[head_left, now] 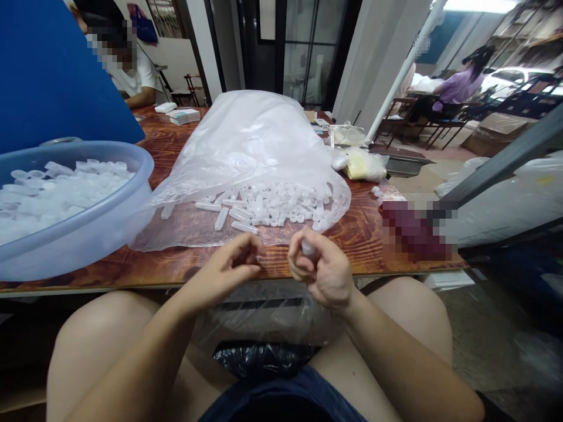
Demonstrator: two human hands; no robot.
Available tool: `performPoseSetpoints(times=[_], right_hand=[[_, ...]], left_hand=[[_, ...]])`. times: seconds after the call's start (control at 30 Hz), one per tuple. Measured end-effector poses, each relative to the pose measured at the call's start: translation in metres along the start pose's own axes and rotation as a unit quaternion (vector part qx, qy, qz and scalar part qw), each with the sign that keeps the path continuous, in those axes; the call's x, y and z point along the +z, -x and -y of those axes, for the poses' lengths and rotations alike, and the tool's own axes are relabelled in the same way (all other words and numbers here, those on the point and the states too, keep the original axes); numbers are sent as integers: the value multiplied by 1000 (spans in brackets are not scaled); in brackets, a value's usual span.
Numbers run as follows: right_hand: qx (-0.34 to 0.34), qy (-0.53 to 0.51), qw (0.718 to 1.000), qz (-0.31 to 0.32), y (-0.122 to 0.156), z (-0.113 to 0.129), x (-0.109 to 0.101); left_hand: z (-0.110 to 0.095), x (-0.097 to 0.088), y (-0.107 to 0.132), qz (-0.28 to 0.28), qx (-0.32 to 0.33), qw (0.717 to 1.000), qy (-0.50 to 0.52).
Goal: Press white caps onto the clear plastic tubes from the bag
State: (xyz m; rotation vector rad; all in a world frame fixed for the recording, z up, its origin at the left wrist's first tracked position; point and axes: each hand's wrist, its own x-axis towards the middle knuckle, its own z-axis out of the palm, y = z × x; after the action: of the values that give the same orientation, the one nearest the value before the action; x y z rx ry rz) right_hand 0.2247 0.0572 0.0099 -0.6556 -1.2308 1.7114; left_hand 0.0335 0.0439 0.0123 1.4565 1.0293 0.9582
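Observation:
My right hand is closed around a small clear plastic tube, held upright over the table's front edge. My left hand is beside it with fingers pinched together on something tiny I cannot make out. Just beyond both hands, several clear tubes spill from the mouth of a big clear plastic bag on the wooden table. A pale blue basin at the left holds several small clear caps.
A clear bag and a black bag hang between my knees under the table edge. A person sits at the far left corner behind small white boxes. Another person sits far right at a desk. Bags lie on the floor at right.

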Motion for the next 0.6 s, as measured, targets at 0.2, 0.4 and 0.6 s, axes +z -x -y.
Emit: performPoseSetpoints(times=[0.2,0.4,0.6], right_hand=[[-177,462,850,181,11,-8,14],[-278,621,731,-55,-24,8,-40],[-155,769,611,-105,-55,-4,-79]], left_hand=[[1,-16,-16,-199,-38,920,335],[1,-1,-23,-275,-64,885,369],[7,12,-23,-254,-69,916,302]])
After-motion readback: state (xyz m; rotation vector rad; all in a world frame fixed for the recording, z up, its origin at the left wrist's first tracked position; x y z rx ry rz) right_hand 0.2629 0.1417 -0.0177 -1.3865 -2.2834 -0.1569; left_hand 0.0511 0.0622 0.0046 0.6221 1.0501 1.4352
